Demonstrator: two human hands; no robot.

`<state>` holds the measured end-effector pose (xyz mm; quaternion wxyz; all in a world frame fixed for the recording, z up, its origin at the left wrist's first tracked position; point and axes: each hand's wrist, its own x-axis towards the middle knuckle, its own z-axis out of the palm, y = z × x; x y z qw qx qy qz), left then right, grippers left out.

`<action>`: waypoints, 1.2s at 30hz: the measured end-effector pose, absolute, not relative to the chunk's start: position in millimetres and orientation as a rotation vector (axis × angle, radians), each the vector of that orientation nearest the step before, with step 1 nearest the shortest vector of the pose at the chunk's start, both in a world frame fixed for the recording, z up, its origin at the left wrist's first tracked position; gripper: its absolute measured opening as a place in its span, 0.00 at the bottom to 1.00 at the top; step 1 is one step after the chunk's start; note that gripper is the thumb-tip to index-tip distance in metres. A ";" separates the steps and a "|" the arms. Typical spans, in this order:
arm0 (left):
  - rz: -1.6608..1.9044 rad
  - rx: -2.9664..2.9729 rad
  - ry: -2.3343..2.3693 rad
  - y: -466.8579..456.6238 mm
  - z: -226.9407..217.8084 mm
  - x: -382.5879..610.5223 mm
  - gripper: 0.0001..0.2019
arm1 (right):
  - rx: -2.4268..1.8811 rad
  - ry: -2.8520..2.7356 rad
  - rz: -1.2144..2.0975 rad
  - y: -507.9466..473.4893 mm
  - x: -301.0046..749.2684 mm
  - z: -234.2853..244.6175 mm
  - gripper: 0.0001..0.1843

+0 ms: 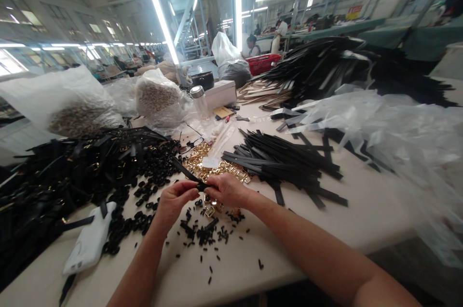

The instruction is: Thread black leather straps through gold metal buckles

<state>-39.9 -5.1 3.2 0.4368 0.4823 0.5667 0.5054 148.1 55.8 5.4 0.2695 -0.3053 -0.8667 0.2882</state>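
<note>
My left hand (174,202) and my right hand (227,189) meet over the table, both pinched on one black strap (185,170) that runs up and to the left from my fingers. Under my hands lie gold metal buckles (211,168) and small black bits (206,235) scattered on the tabletop. A heap of black loops (152,167) lies just left of my left hand. A fan of loose black straps (285,160) lies right of my right hand.
A white phone (88,244) lies at front left beside a big pile of finished black straps (54,177). Clear bags of parts (159,97), a jar (199,100) and a white box (220,92) stand behind. Crumpled plastic (398,133) covers the right. People work at far tables.
</note>
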 end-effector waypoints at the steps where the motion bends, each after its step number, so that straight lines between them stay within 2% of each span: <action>1: 1.255 1.240 1.420 -5.5 3.0 -38.9 0.13 | -0.843 -2.351 0.760 56.0 148.0 4.6 0.09; 7: 1.280 1.603 1.505 -8.9 2.8 -34.9 0.08 | -0.954 -2.404 0.642 55.2 145.9 3.6 0.09; 16: 1.286 1.157 1.373 -5.5 3.5 -33.5 0.12 | -1.035 -2.295 0.620 51.6 143.0 3.3 0.08; 22: 1.281 0.975 1.307 -3.6 -2.9 -38.3 0.13 | -0.876 -2.268 0.809 50.1 144.7 7.3 0.09; 31: 1.289 1.086 1.358 -4.8 1.9 -34.9 0.12 | -0.871 -2.328 0.838 50.2 145.8 4.7 0.07; 36: 1.283 1.092 1.359 -4.9 -3.1 -37.0 0.13 | -1.044 -2.353 0.703 49.3 143.7 8.7 0.06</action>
